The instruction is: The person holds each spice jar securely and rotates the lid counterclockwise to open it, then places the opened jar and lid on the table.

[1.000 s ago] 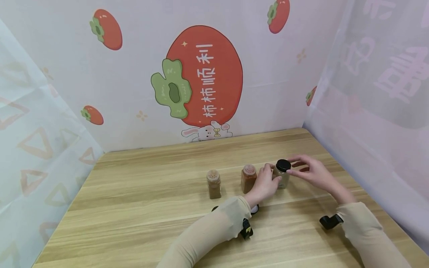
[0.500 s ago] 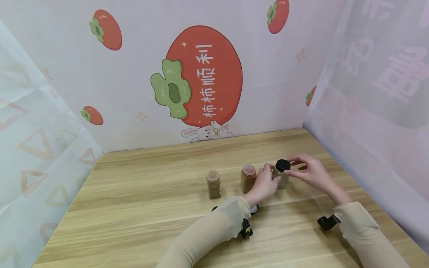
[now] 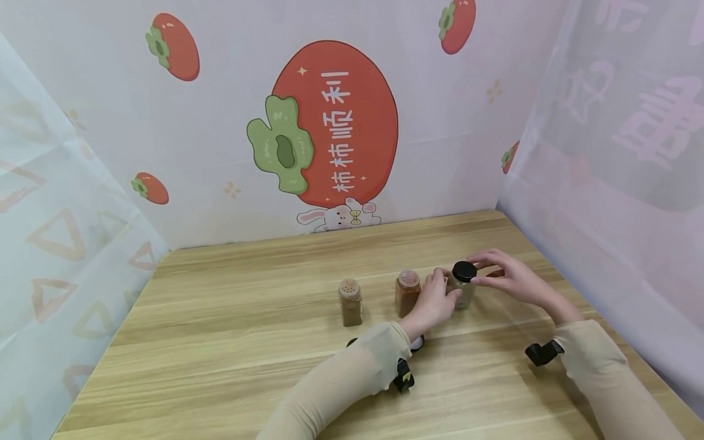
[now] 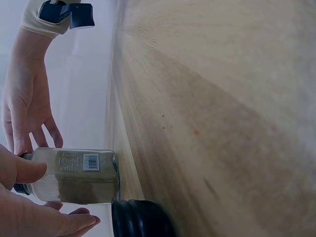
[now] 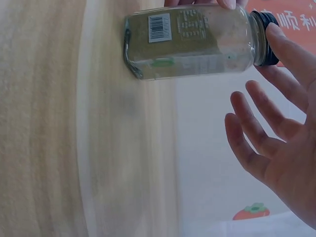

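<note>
A clear square spice jar (image 3: 466,297) stands upright toward the right side of the table, its black screw lid (image 3: 464,271) on top. Greyish-brown powder and a barcode label show through the jar's glass (image 5: 182,29) in the right wrist view. My left hand (image 3: 434,300) grips the jar from the left, thumb on the near side and fingers behind. From the right, my right hand (image 3: 510,280) pinches the lid's edge between thumb and index finger; its other fingers (image 5: 256,128) are spread away from the glass.
Left of my left hand stands a shaker of reddish powder (image 3: 407,296). Farther left is a shaker of brown powder (image 3: 351,305); both have perforated tops. A loose black lid (image 3: 417,343) lies by my left sleeve, another (image 3: 352,342) partly behind it. Printed cloth walls (image 3: 440,171) border the table.
My right hand has shifted slightly about the lid, its fingers and wrist turning a little. My left hand and the jar stay in place.
</note>
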`<state>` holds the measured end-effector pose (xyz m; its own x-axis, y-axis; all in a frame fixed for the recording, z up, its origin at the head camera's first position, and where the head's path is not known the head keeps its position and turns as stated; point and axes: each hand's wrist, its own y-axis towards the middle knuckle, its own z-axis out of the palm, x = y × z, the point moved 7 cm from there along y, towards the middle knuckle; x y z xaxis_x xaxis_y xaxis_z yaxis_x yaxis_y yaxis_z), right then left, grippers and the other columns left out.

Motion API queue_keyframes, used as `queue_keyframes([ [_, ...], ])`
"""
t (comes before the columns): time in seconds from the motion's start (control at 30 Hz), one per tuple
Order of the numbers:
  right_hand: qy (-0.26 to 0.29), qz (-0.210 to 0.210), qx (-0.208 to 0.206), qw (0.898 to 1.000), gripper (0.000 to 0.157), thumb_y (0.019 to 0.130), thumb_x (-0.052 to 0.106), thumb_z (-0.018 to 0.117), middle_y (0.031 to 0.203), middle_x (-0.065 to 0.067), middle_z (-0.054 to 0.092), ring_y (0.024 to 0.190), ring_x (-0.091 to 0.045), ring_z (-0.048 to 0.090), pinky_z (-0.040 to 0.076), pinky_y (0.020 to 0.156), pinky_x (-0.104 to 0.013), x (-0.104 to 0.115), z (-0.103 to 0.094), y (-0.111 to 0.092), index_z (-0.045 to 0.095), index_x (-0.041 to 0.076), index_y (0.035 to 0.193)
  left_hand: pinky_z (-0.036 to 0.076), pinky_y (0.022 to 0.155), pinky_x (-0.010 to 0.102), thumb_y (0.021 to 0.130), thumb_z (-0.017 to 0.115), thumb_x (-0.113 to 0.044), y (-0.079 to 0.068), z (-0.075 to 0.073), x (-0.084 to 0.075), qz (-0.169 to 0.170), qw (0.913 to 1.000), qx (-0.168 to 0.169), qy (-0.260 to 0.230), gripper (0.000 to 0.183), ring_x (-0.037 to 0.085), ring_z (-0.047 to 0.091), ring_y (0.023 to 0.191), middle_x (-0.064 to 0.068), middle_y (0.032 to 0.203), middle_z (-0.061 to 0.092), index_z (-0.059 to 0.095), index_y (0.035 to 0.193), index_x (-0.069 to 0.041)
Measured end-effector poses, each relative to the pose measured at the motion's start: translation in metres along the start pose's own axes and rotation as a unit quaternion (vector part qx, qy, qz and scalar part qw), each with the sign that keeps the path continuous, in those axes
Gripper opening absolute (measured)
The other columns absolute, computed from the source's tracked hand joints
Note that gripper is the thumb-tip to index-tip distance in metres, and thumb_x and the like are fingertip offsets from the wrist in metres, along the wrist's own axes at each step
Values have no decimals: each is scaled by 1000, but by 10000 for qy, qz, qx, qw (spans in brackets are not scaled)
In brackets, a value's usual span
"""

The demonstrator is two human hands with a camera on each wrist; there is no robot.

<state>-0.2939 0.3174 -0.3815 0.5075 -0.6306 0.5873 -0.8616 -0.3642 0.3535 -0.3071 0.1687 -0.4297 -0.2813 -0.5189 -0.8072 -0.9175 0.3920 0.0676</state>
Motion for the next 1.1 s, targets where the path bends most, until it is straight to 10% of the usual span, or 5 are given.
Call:
queue_keyframes([
  [0.43, 277, -15, 264, 9993, 38, 89, 9, 65, 125, -16, 54, 102, 2, 56, 54, 79, -24, -8, 2, -2, 56, 5, 125, 45, 95, 28, 94, 59, -25, -1, 0, 0, -28, 10000, 44, -25, 39, 13, 51, 112, 7, 122, 52, 44, 129, -14],
  [0.8, -62, 467, -570, 9973, 38, 85, 19, 72, 121, -9, 61, 100, -22, 63, 53, 78, -21, -8, -1, -4, 60, 10, 121, 44, 95, 28, 94, 59, -25, -1, -1, 0, -73, 10000, 33, -33, 37, 12, 51, 112, 6, 122, 52, 45, 127, -16],
  [1.1, -400, 597, -873, 9936, 41, 81, 23, 76, 116, -12, 62, 96, -36, 63, 55, 75, -44, -2, 5, -5, 62, 8, 116, 45, 93, 27, 94, 59, -25, -1, -1, 0, -48, 10000, 20, -4, 36, 11, 51, 108, 5, 118, 53, 45, 126, -16],
])
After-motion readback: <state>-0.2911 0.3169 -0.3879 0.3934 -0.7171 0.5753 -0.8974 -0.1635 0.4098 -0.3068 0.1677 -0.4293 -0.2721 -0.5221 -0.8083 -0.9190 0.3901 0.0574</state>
